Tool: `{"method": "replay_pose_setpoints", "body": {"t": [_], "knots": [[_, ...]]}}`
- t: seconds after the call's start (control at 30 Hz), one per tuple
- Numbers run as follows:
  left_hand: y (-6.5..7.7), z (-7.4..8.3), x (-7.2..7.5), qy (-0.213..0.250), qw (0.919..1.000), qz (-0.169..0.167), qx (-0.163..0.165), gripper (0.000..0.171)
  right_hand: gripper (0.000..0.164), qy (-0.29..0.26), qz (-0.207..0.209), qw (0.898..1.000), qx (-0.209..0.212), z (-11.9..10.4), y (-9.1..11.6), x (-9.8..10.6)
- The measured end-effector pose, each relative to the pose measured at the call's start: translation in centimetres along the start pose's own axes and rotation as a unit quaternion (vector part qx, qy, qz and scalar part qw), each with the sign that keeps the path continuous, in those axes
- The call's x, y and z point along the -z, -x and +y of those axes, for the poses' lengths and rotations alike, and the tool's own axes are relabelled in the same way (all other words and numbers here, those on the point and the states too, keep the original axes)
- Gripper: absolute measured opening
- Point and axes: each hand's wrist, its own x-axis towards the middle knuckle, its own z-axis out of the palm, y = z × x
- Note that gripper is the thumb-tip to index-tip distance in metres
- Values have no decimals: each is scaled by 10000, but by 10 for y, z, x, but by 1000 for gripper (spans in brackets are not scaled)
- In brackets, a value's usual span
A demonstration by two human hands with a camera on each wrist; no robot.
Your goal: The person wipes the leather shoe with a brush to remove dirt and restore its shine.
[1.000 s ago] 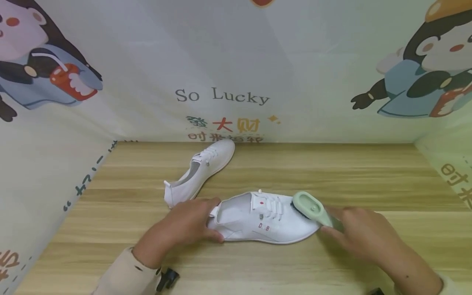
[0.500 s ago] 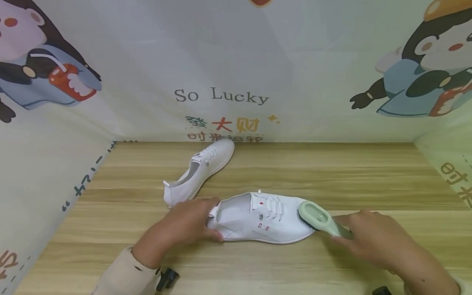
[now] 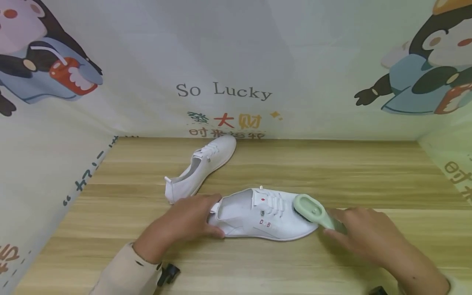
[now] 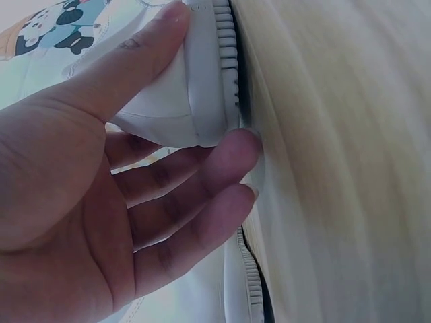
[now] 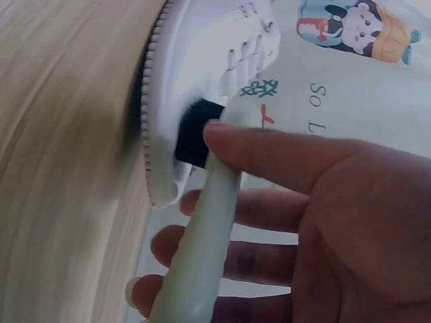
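Observation:
A white lace-up shoe point(image 3: 236, 223) with small red letters lies on the wooden surface, toe to the right. My left hand point(image 3: 188, 219) grips its heel; in the left wrist view the thumb point(image 4: 151, 50) lies along the heel's side and the fingers curl behind it. With my right hand point(image 3: 368, 233) I hold a pale green brush point(image 3: 311, 208) by its handle. Its dark bristles point(image 5: 197, 131) rest on the toe in the right wrist view, my thumb near the brush head. Behind the left hand lies a second white shoe point(image 3: 217, 153), pointing to the back wall.
A pale printed backdrop point(image 3: 313, 82) with cartoon figures and lettering rises behind and at both sides. The wood-grain tabletop point(image 3: 350, 172) extends right and forward of the shoes. A small black clip point(image 3: 169, 274) sits by the left sleeve.
The brush slid down toward the toe's tip with my right hand, then came back up toward the laces. My left hand stays at the heel. The head view has shifted slightly.

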Motion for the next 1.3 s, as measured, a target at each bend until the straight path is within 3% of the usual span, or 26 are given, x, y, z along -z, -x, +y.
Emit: {"method": "replay_pose_setpoints", "body": {"t": [0.23,0.47,0.63,0.77,0.9,1.13,1.3], "knots": [[-2,-1,-2,53,9999,-2,-127,58,51,35,97,9998,-162,3,-3,-3],[-3,-1,-2,101,9999,10,-107,63,42,27,-179,9995,-251,11,-1,-1],[-2,-2,-1,109,9999,-20,26,73,22,-74,-460,9989,-97,12,5,4],[-1,-2,0,110,9999,-6,55,71,13,-309,-568,9978,135,8,7,6],[0,-3,-1,127,9999,-14,57,68,18,-266,-384,9985,284,2,4,2],[0,-3,-2,156,9998,-42,72,77,46,51,86,9999,99,-2,-3,-4],[0,-3,0,120,9999,-57,69,82,38,30,300,9994,-166,-5,-4,-2]]}}
